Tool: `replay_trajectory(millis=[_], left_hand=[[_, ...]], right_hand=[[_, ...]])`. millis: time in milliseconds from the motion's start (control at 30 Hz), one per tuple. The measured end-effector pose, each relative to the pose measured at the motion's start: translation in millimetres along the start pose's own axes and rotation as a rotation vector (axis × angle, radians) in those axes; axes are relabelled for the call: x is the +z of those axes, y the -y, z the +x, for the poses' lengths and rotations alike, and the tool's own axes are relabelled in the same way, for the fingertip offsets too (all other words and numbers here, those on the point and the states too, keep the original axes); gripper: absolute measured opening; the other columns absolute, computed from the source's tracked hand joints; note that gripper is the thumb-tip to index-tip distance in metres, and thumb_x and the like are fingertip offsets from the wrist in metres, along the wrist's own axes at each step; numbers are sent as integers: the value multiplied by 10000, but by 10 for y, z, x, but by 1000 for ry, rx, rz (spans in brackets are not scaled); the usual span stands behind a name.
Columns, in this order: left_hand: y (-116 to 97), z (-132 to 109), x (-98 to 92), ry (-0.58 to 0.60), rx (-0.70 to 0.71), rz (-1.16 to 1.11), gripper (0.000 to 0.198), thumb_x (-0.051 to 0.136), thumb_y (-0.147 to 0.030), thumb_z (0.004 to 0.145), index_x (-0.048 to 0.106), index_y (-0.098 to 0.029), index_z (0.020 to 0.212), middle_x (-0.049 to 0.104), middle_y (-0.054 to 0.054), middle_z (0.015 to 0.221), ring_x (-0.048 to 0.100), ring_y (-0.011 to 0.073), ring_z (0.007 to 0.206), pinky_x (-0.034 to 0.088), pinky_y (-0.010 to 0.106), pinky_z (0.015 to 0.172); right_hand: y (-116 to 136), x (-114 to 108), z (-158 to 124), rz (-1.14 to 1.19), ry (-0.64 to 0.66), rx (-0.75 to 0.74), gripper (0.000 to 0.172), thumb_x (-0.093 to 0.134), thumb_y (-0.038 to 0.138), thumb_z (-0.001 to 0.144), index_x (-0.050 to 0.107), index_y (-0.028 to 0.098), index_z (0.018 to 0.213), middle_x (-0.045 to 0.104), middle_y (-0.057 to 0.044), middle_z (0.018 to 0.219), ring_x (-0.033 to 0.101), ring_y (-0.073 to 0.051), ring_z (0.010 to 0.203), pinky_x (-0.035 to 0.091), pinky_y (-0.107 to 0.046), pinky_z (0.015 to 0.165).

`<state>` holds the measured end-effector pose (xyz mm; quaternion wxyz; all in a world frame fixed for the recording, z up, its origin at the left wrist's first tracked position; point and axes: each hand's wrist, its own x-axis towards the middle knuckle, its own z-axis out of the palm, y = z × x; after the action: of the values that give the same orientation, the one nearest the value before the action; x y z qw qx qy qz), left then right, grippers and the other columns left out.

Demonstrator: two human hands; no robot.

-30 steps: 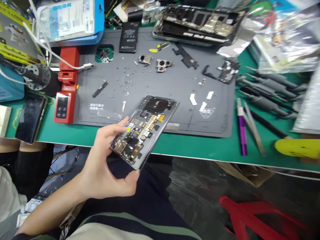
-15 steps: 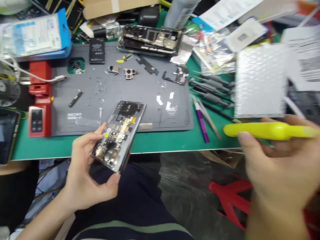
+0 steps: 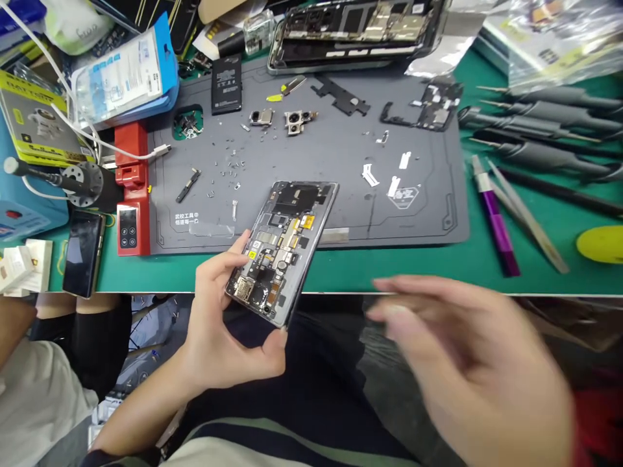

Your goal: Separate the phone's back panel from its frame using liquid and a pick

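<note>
My left hand [image 3: 219,318] is closed around the edges of an opened smartphone [image 3: 277,259], tilted, with its circuit board and flex cables facing up. It is held over the front edge of the table. To the right, my right hand [image 3: 467,363] is blurred by motion, its fingers stretched out towards the phone, and no object shows in it. A yellow rounded tool [image 3: 601,244] lies on the table at the right edge, partly out of view. Behind the phone, small screws [image 3: 233,163] and a camera module [image 3: 296,122] lie on the grey work mat [image 3: 321,155].
Tweezers [image 3: 530,220], a purple-handled tool [image 3: 496,220] and several grey screwdrivers [image 3: 549,123] lie at the right. A battery [image 3: 226,84] and another opened phone [image 3: 355,39] sit at the back. A red device [image 3: 133,194] borders the mat's left side. Another person's arm [image 3: 14,321] shows at left.
My right hand has let go of the yellow tool and moved left, towards the phone. The view has swung right-to-left, showing more of the left side; my left hand still holds the phone.
</note>
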<state>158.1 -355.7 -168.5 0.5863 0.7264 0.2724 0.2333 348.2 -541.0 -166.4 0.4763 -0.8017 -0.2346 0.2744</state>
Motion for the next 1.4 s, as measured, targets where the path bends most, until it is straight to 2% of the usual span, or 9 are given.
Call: replay_trajectory(millis=[67, 167, 333, 500, 700, 800, 933, 1233, 1400], left_hand=[[9, 0, 13, -6, -20, -26, 952, 1001, -207, 746, 456, -303, 1521, 504, 258, 1792, 651, 442, 1617, 688, 514, 1182], [31, -6, 28, -16, -22, -80, 946, 1019, -233, 770, 450, -315, 1521, 464, 242, 1836, 656, 417, 1617, 651, 529, 1256], [46, -2, 33, -28, -37, -127, 866, 979, -305, 851, 418, -321, 1510, 483, 237, 1832, 624, 407, 1652, 583, 595, 1335], [4, 20, 46, -40, -76, -177, 790, 938, -383, 917, 390, -326, 1483, 522, 267, 1803, 688, 384, 1588, 571, 617, 1331], [-51, 29, 79, -55, -130, -237, 709, 882, -413, 967, 378, -337, 1461, 570, 257, 1772, 749, 334, 1499, 602, 585, 1276], [-48, 23, 97, -95, -167, -250, 731, 880, -498, 952, 367, -335, 1446, 577, 260, 1765, 772, 315, 1442, 633, 530, 1211], [-36, 17, 113, -122, -173, -261, 728, 858, -534, 949, 356, -341, 1441, 598, 242, 1750, 792, 299, 1369, 655, 483, 1115], [-14, 5, 180, -139, -147, -271, 717, 852, -485, 963, 358, -349, 1465, 631, 215, 1722, 773, 294, 1417, 637, 486, 1159], [-14, -17, 205, -141, -162, -222, 759, 881, -513, 929, 364, -335, 1456, 631, 231, 1715, 753, 307, 1450, 625, 485, 1185]], right_hand=[[116, 224, 115, 53, 83, 56, 378, 832, 554, 1033, 728, 346, 1330, 792, -97, 1367, 802, -246, 952, 696, -406, 801], [208, 408, 326, 133, 205, 128, 532, 857, 608, 962, 738, 309, 1385, 812, -86, 1329, 770, -212, 867, 644, -350, 686], [247, 405, 514, 309, 416, 238, 393, 873, 626, 955, 794, 256, 1063, 806, -45, 922, 749, -191, 782, 636, -293, 692], [278, 383, 558, 528, 616, 281, 481, 853, 714, 987, 819, 235, 1018, 788, -53, 813, 755, -195, 704, 602, -274, 607], [327, 469, 552, 620, 565, 290, 410, 902, 654, 974, 858, 247, 983, 699, -9, 769, 513, -77, 559, 371, -191, 461], [359, 507, 553, 662, 562, 306, 405, 870, 648, 998, 848, 244, 993, 591, 23, 675, 438, -71, 504, 344, -191, 438], [385, 519, 563, 681, 570, 298, 419, 880, 637, 982, 802, 227, 951, 533, 36, 625, 424, -76, 483, 348, -189, 429], [390, 556, 523, 666, 462, 318, 462, 856, 704, 983, 765, 252, 946, 506, 31, 609, 436, -104, 488, 367, -226, 437], [421, 503, 534, 701, 417, 352, 385, 815, 667, 1040, 737, 294, 1089, 410, 62, 535, 401, -138, 476, 353, -277, 457]])
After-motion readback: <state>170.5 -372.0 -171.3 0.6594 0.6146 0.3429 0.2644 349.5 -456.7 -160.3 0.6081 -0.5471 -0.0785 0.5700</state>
